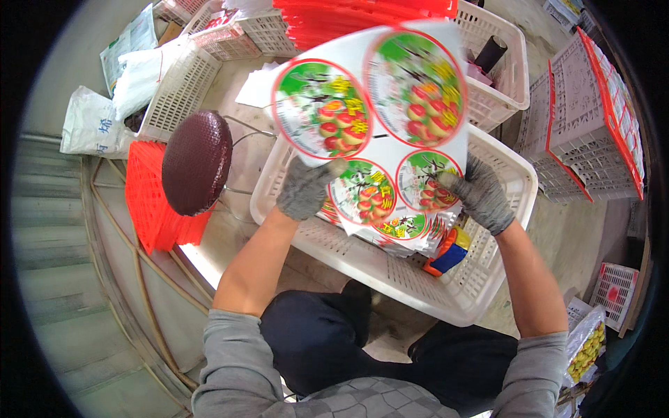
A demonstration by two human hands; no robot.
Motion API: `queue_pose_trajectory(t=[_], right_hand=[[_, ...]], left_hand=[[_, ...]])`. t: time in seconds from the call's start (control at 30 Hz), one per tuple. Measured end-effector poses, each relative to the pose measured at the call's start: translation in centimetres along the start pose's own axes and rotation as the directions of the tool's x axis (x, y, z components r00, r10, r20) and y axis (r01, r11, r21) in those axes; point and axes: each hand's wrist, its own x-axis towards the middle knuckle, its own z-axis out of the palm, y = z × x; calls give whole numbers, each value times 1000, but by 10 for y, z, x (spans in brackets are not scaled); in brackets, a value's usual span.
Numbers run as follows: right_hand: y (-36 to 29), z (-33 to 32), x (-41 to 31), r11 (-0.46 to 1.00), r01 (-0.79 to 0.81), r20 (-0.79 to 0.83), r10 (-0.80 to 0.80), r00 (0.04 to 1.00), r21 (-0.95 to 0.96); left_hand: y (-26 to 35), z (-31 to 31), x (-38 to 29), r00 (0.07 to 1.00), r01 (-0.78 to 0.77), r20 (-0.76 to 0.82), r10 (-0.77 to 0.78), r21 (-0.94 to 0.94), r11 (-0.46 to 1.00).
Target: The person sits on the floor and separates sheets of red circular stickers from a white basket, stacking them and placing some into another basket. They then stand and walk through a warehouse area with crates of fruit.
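Between my two grey-gloved hands I hold up a white printed sheet (380, 137) with four round fruit pictures ringed in red. My left hand (308, 185) grips its lower left side, thumb on the front. On the lower right edge my right hand (478, 190) pinches it, the fingers partly hidden behind. Below the sheet, a stack of similar printed sheets (402, 230) lies in a white plastic basket (387, 266). Beside the stack, inside the basket, is a blue, yellow and orange object (450, 255), perhaps a tape roll.
A stool with a dark red padded seat (197, 163) stands at left, beside red plastic netting (146, 198). More red netting (360, 15) lies beyond the sheet. White plastic crates (180, 91) stand at upper left; grey crates with red edges (580, 115) are stacked at right.
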Motion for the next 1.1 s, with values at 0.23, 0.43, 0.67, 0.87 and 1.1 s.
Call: queue_pose_trajectory(t=[0.23, 0.43, 0.67, 0.87, 1.1], right_hand=[[-25, 19, 12, 982, -177, 137, 168, 976, 60], [-14, 7, 35, 976, -217, 118, 218, 969, -18], [2, -2, 45, 953, -266, 214, 232, 949, 147], [4, -14, 3, 927, -339, 256, 293, 921, 159], [8, 42, -38, 857, -486, 331, 414, 848, 172]], left_hand=[[17, 0, -32, 759, 440, 34, -650, -763, 474], [32, -4, -42, 807, 453, 34, -589, -675, 582], [39, -11, -42, 754, 462, 17, -657, -724, 512], [25, -25, -32, 800, 450, 15, -599, -676, 583], [-3, -45, 53, 945, 321, 134, -298, -214, 922]])
